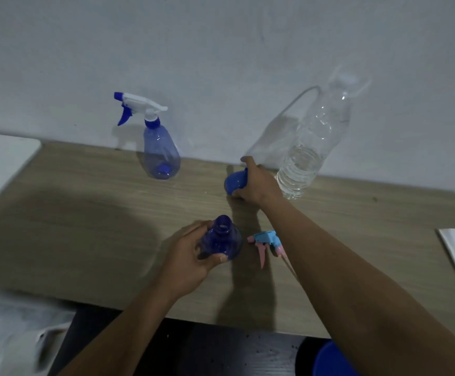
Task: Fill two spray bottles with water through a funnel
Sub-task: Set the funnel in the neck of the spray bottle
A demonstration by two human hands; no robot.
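A clear plastic water bottle stands upright at the back right of the wooden tabletop, near the wall, capped and holding water in about its lower half. At the back left stands a blue-tinted spray bottle, upright, its white and blue trigger head screwed on with the nozzle pointing left; whether it holds water cannot be told. Nearer the front edge, the left grip, a bare hand, is curled round a second, darker blue spray bottle, which stands with its long axis vertical and its open neck pointing up; its contents are not clear. Just right of it a light blue and pink trigger head lies on its side on the tabletop, its lever pointing toward the front edge. The right grip is wrapped round a blue funnel just left of the water bottle's base, low at the tabletop; which way its spout points is hidden by the fingers.
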